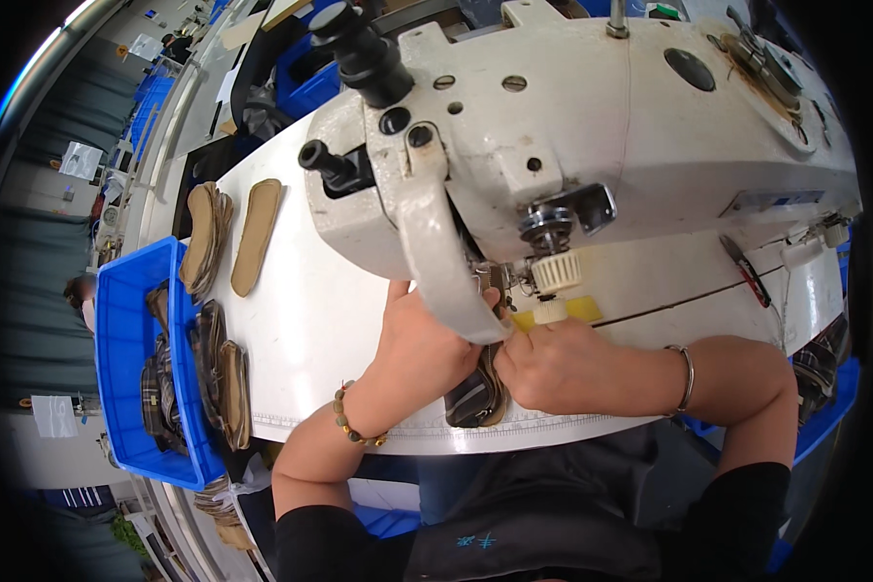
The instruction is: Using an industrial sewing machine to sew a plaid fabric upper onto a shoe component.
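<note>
A dark plaid, sole-shaped fabric piece (470, 400) with a tan edge lies under the head of a white sewing machine (359, 228). My left hand (419, 338) is closed on the left side of the piece, its fingertips close to the presser foot and partly behind the machine's curved white guard (436, 247). On the other side my right hand (558, 367) is curled, thumb and forefinger gripping the right edge. The needle area is mostly hidden by the guard and my fingers. A yellow strip (584, 309) lies just beyond my right hand.
Tan sole-shaped pieces (256, 238) and a stack of them (207, 238) lie at the table's left, above more plaid pieces (231, 393). A blue bin (204, 441) holding plaid pieces stands beside the table. Small red-and-black snips (744, 270) lie at the right.
</note>
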Action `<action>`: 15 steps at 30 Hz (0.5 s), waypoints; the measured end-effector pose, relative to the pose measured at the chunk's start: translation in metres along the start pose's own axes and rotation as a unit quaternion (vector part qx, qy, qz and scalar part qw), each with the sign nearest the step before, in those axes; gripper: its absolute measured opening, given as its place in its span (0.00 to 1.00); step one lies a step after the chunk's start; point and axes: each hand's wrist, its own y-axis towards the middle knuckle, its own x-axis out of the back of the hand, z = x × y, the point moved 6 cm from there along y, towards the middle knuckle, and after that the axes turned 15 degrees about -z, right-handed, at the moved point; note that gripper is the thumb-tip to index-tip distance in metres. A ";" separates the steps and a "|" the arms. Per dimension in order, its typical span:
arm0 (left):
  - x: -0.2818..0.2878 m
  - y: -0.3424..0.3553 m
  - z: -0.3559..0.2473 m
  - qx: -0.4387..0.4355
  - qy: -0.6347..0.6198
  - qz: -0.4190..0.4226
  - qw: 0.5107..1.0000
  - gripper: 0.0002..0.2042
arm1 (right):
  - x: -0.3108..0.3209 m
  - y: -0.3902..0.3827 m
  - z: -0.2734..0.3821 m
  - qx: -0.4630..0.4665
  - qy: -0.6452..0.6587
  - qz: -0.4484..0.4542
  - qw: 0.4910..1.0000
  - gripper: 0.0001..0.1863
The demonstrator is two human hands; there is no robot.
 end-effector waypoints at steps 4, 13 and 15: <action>-0.003 0.004 -0.004 -0.008 -0.032 -0.005 0.999 0.14 | 0.001 -0.003 -0.003 -0.011 -0.007 0.031 0.999 0.07; -0.020 -0.002 0.015 0.054 -0.027 0.065 0.996 0.12 | -0.002 -0.001 -0.017 -0.032 -0.015 0.021 0.999 0.06; -0.017 -0.001 0.010 0.042 0.001 0.045 0.998 0.12 | -0.002 -0.002 -0.018 -0.036 -0.005 0.009 0.999 0.06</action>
